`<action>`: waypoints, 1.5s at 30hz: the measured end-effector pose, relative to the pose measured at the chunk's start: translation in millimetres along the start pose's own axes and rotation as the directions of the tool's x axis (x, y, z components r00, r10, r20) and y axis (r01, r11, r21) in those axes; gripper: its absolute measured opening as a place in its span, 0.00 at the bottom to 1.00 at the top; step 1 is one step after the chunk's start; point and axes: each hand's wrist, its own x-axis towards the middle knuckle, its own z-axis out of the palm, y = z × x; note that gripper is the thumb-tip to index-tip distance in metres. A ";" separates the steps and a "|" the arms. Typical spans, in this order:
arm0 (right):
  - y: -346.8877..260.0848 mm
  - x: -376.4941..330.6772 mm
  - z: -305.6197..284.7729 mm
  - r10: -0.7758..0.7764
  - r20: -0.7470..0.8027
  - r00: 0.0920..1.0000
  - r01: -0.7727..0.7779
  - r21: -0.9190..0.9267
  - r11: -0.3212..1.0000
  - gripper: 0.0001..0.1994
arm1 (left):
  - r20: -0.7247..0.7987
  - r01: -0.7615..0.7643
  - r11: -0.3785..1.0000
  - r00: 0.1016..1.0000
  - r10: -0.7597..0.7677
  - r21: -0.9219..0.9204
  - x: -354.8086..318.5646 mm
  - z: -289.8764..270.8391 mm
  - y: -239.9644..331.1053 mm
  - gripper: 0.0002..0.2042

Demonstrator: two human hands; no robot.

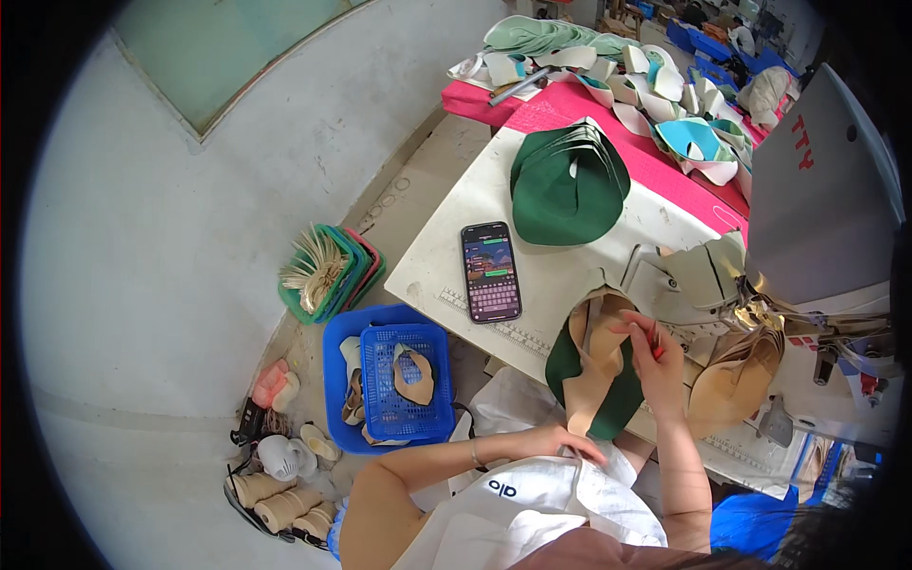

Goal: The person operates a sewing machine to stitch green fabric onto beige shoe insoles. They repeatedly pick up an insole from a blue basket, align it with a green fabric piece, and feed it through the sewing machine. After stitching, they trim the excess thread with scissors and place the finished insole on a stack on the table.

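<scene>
A shoe upper piece (581, 394) with a tan lining and dark green outer side lies over the table's near edge, in front of my body. My left hand (570, 445) has its fingers closed at the piece's lower end, close to my lap. Over the right side of the same piece my right hand (657, 359) is closed, thumb and fingers bent together. Something small and red shows between its fingers; its kind is hidden. To the right, tan pieces (736, 385) lie stacked beside the sewing machine (689, 280).
A stack of green pieces (570, 185) and a phone (492, 273) lie on the white table (427, 252). Behind them, a pink-covered table (532, 116) bears many cut pieces. On the floor at left stand a blue basket (439, 418), stacked colored baskets (356, 275) and thread cones (285, 508).
</scene>
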 end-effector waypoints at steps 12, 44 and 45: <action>48.5 -21.0 -2.8 -0.186 -0.075 0.980 0.103 -0.607 0.788 0.17 | -0.558 0.333 0.867 0.826 -0.078 0.372 -42.7 -6.2 34.7 0.13; 16.8 -12.2 -34.6 -0.335 0.161 0.928 0.360 -0.620 0.697 0.21 | -0.540 0.480 0.260 0.659 0.523 0.838 75.8 -114.0 84.5 0.33; 17.6 -12.7 -34.5 -0.351 0.149 0.925 0.367 -0.597 0.714 0.22 | -0.561 0.490 0.277 0.681 0.470 0.826 78.2 -129.6 71.7 0.33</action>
